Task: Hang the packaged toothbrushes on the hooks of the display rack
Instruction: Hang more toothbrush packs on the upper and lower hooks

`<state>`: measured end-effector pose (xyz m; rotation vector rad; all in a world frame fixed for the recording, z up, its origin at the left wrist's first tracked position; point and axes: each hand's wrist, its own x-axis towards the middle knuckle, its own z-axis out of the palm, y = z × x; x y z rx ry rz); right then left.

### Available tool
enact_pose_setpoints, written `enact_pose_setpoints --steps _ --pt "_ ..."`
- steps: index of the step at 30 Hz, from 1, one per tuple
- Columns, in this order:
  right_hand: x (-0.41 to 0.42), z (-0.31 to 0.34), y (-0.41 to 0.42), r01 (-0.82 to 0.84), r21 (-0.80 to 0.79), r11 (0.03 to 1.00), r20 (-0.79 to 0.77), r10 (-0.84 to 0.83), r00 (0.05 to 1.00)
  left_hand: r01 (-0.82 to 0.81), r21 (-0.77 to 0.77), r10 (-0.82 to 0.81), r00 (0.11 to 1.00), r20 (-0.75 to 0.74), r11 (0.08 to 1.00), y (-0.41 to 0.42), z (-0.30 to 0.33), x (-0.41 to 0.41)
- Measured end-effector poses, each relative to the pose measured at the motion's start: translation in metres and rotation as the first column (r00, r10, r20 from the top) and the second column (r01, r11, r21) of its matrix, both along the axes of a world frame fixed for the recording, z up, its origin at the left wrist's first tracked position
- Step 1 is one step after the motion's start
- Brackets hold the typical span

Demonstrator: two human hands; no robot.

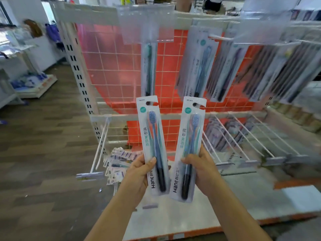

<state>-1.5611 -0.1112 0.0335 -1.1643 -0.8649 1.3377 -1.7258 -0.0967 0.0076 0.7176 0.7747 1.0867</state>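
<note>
I hold two packaged toothbrushes upright in front of the display rack (121, 70). My left hand (139, 173) grips the lower part of the left pack (152, 134), a white card with a blue brush. My right hand (199, 169) grips the right pack (189, 136), which tilts slightly right. Both packs have a hang hole at the top. Above them one pack (147, 66) hangs from an upper hook, and more packs (198, 63) hang to the right. Long white hooks (243, 140) stick out from the lower rail on the right.
A pile of loose packs (118, 162) lies on the rack's base at lower left. A bare double hook (100, 148) with a label holder hangs at the left of the lower rail. Wooden floor (43, 153) lies left, with other shelves (31, 84) beyond.
</note>
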Motion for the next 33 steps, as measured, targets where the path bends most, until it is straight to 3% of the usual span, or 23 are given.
enact_pose_setpoints --steps 10,20,28,33 --pt "-0.013 0.003 -0.014 0.034 0.059 0.998 0.001 -0.034 0.999 0.139 0.089 -0.125 0.981 -0.145 0.986 -0.012 0.000 -0.020" --pt "0.003 0.014 -0.020 0.045 0.074 0.996 -0.051 -0.041 0.998 0.094 0.094 -0.088 0.994 -0.069 0.991 -0.018 0.012 -0.002" --pt "0.034 0.056 0.015 0.031 0.186 0.982 0.059 -0.043 0.997 0.031 0.177 -0.027 0.999 -0.022 0.984 0.001 0.035 0.036" --pt "0.051 0.089 0.040 -0.040 0.313 0.949 0.137 -0.003 0.991 0.028 0.202 -0.006 0.994 -0.107 0.979 0.006 0.035 0.054"
